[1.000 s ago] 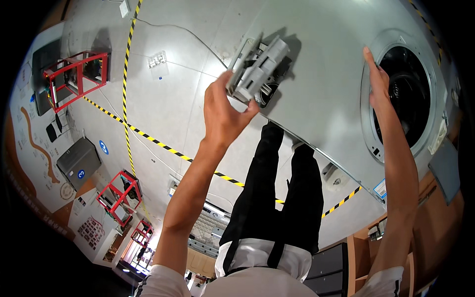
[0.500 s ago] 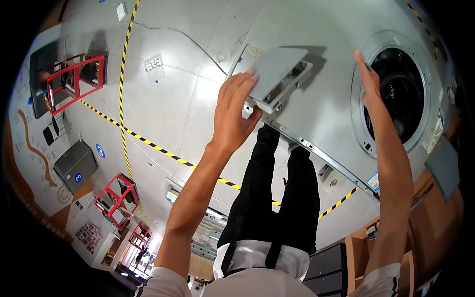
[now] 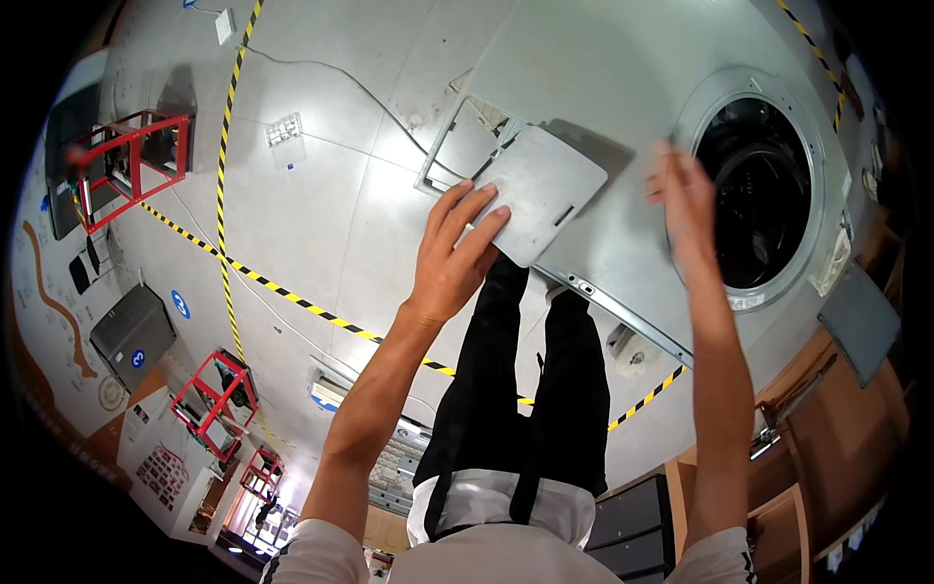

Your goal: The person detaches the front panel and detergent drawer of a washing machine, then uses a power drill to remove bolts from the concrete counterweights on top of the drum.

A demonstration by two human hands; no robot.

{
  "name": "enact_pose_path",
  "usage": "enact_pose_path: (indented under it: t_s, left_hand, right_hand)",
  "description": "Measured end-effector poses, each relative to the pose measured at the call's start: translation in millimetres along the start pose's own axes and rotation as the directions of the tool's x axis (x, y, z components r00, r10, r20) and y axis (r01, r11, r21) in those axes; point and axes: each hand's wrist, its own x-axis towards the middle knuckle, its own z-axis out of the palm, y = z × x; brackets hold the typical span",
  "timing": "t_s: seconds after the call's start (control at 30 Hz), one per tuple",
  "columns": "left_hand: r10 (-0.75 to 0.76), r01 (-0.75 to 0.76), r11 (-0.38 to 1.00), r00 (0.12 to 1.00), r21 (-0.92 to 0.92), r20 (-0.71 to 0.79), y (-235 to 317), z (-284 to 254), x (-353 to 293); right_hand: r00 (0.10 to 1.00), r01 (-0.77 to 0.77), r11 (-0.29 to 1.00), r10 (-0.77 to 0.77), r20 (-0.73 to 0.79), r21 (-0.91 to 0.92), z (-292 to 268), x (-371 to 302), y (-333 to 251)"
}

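A flat grey cover panel point(image 3: 545, 195) with rounded corners and a narrow slot lies tilted over the corner of a washing machine's pale metal body point(image 3: 623, 127). My left hand point(image 3: 455, 243) grips its near-left edge, fingers on top and the thumb hidden beneath. Beyond the cover, a rectangular opening point(image 3: 477, 127) in the machine's corner shows some inner parts. My right hand point(image 3: 686, 200) hovers beside the round door opening point(image 3: 754, 190), apart from the cover. Motion blurs its fingers, and nothing can be made out in it. The dark drum shows inside the opening.
A metal edge strip point(image 3: 623, 311) runs along the machine's near side, by my legs. A cable point(image 3: 370, 88) crosses the tiled floor at left. Black-and-yellow tape point(image 3: 302, 305) marks the floor. Red frames point(image 3: 214, 404) stand further left; wooden shelving point(image 3: 783, 516) is at lower right.
My left hand has turned the cover so its flat outer face shows instead of its open underside. My right hand has moved left and toward the cover, away from the door opening's rim.
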Motion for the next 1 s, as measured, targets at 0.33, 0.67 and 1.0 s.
enact_pose_path:
  t_s: [0.33,0.67,1.0]
  left_hand:
    - [-0.199,0.227,0.899,0.974,-0.374,0.112,7.6,-10.2,-6.2]
    - [-0.676,0.708,0.377,0.651,-0.597,0.344,9.7,-1.1,3.1]
    - [-0.680,0.703,0.526,0.686,-0.480,0.259,7.8,9.4,14.8]
  right_hand:
    - [0.935,0.200,0.958,-0.123,0.333,-0.207,50.9,-27.4,13.4]
    - [0.909,0.250,0.967,-0.255,0.328,0.059,58.6,-52.7,35.9]
    - [0.901,0.350,0.936,-0.324,0.288,-0.039,77.2,-60.2,-5.6]
